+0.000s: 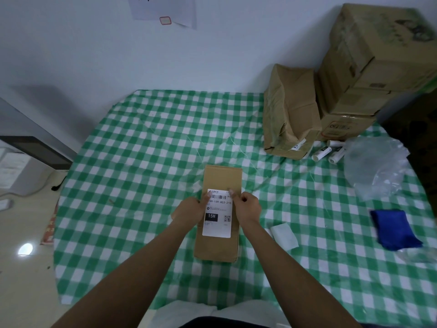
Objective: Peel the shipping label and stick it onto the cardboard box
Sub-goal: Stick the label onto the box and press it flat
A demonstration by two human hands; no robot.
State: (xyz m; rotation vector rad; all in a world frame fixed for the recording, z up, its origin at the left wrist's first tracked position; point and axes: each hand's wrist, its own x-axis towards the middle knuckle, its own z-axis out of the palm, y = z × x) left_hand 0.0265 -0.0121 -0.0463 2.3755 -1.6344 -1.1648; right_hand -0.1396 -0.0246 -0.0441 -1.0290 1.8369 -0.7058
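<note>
A flat brown cardboard box lies lengthwise on the green checked tablecloth, in the middle of the table. A white shipping label with a barcode, "15H" and a QR code lies over the box's near half. My left hand pinches the label's top left corner. My right hand pinches its top right corner, fingertips on the upper edge. Whether the label's lower part touches the box, I cannot tell.
A stack of large cardboard boxes and a crumpled brown parcel stand at the back right. Several small white tubes, a clear plastic bag, a blue cloth and a white paper piece lie to the right.
</note>
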